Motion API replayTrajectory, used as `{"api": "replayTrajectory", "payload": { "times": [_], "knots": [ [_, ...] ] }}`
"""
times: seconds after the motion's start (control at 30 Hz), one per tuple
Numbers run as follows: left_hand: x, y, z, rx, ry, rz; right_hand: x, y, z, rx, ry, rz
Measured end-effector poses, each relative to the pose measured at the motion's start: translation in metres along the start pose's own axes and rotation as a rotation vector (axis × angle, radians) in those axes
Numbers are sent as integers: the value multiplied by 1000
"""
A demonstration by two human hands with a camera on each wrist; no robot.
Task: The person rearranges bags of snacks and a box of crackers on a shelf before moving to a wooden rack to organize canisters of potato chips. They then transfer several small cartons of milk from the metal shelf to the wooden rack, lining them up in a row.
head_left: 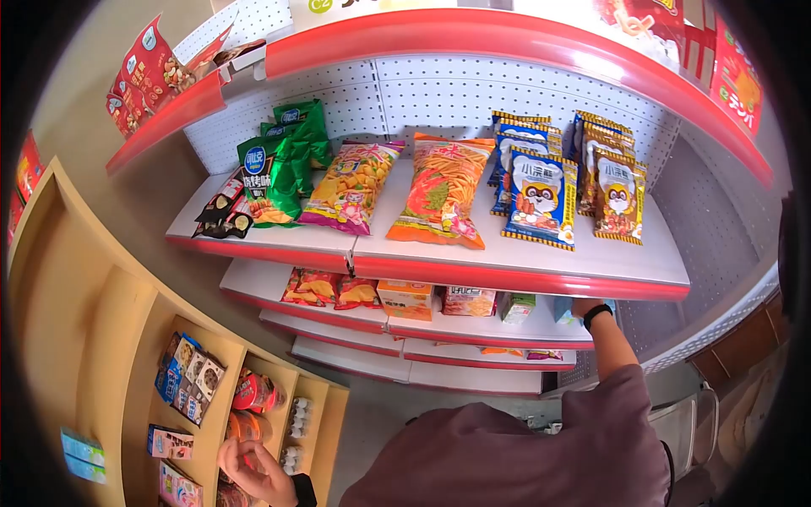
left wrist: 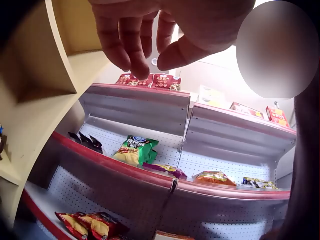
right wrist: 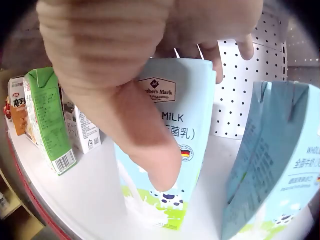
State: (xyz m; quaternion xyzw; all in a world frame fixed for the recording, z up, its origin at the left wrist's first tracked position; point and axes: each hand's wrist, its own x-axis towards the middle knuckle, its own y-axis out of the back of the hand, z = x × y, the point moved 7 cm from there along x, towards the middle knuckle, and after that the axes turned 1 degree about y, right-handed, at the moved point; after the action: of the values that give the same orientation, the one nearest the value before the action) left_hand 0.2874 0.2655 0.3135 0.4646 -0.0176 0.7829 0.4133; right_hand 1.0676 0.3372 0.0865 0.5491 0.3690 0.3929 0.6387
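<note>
In the right wrist view, the right hand (right wrist: 115, 75) grips a light blue milk carton (right wrist: 196, 130), the thumb across its front and the other fingers behind it. The carton stands on the white shelf, slightly tilted. A second blue milk carton (right wrist: 280, 165) stands to its right, apart from it. In the head view the right hand (head_left: 586, 308) reaches under the upper shelf, mostly hidden. The left hand (head_left: 256, 473) hangs in the air before the wooden shelf, fingers loosely bent, holding nothing; the left wrist view shows this hand (left wrist: 155, 30) too.
Snack bags, among them an orange one (head_left: 442, 190) and a blue one (head_left: 541, 198), lie on the upper shelf, whose red edge (head_left: 524, 279) overhangs the right forearm. A green carton (right wrist: 50, 120) stands left of the milk. The wooden shelf (head_left: 139, 338) holds cups and packets.
</note>
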Motion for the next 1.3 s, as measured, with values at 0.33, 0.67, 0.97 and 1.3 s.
{"api": "replayTrajectory", "payload": {
  "times": [0.33, 0.67, 0.97, 1.3],
  "knots": [
    [11, -46, 30, -61, 48, -118, -75, 73, -36, 76, -22, 129],
    [16, -128, 85, -388, -213, -811, -188, 192, -164, 851, 408, 89],
    [14, -62, 55, -159, -159, -736, -222, 299, -431, 1313, 947, -130],
    [23, 160, -24, -142, 82, 62, -379, 402, -650, 1429, 1887, -734]
  ]
}}
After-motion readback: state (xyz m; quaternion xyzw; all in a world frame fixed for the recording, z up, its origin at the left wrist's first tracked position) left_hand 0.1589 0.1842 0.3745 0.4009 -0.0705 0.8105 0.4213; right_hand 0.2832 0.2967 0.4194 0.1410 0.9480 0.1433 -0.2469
